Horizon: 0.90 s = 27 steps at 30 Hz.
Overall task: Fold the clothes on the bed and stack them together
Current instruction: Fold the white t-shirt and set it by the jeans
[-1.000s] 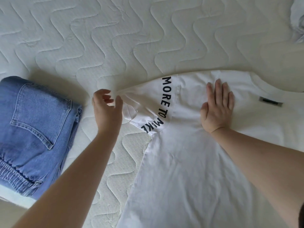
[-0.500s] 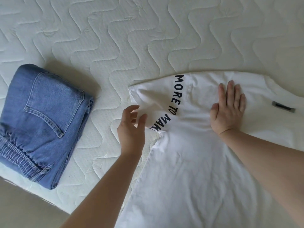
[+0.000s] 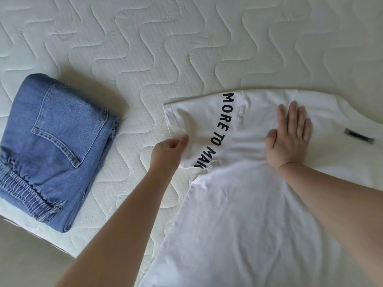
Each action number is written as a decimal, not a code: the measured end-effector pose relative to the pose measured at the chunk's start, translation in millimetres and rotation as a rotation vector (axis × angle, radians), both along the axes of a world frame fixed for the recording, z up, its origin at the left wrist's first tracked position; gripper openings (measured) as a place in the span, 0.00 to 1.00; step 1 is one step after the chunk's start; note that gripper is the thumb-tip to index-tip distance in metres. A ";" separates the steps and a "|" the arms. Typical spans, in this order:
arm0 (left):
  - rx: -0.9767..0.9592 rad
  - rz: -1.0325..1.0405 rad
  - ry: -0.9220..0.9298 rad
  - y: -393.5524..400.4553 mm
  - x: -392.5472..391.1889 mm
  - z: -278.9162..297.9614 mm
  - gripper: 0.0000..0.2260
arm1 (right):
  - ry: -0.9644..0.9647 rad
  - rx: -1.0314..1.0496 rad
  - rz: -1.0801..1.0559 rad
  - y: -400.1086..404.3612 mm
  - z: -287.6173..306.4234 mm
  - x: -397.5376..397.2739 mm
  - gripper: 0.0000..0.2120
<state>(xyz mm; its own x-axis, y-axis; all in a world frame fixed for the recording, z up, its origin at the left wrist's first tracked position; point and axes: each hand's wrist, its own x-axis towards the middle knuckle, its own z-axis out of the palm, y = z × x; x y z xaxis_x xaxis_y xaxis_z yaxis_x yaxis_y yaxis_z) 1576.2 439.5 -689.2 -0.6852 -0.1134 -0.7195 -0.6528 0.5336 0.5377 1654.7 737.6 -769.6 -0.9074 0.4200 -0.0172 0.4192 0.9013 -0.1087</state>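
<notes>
A white T-shirt lies spread on the mattress, its left sleeve stretched out flat with black lettering across it. My left hand pinches the lower hem of that sleeve between thumb and fingers. My right hand presses flat, fingers straight, on the shirt's shoulder area just right of the sleeve seam. A grey label shows near the collar at the right. Folded blue jeans sit at the left of the bed, back pocket up.
The quilted white mattress stretches across the whole far side. Its near left edge drops to a beige floor at the lower left.
My left hand let go of the sleeve's tip, dropped back toward me and now pinches the sleeve's lower hem. The sleeve lies flatter. My right hand stayed pressed on the shirt.
</notes>
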 end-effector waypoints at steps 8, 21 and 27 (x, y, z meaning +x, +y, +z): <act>0.104 0.276 0.259 0.1 18.7 13.8 0.03 | 0.006 0.006 0.002 -0.3 -0.2 0.8 0.32; -0.053 0.034 -0.005 1.8 38.3 6.3 0.16 | 0.033 0.014 0.005 -0.2 -0.9 0.6 0.32; 0.465 0.404 -0.050 6.0 31.2 22.4 0.09 | 0.033 0.010 0.003 -0.4 -0.8 0.0 0.32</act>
<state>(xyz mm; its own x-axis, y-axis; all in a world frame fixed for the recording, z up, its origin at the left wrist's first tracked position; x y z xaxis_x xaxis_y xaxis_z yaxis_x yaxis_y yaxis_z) 1607.5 445.6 -666.8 -0.6178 -0.0238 -0.7860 -0.7848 -0.0440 0.6182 1654.7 737.2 -770.4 -0.9085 0.4176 0.0174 0.4132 0.9036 -0.1133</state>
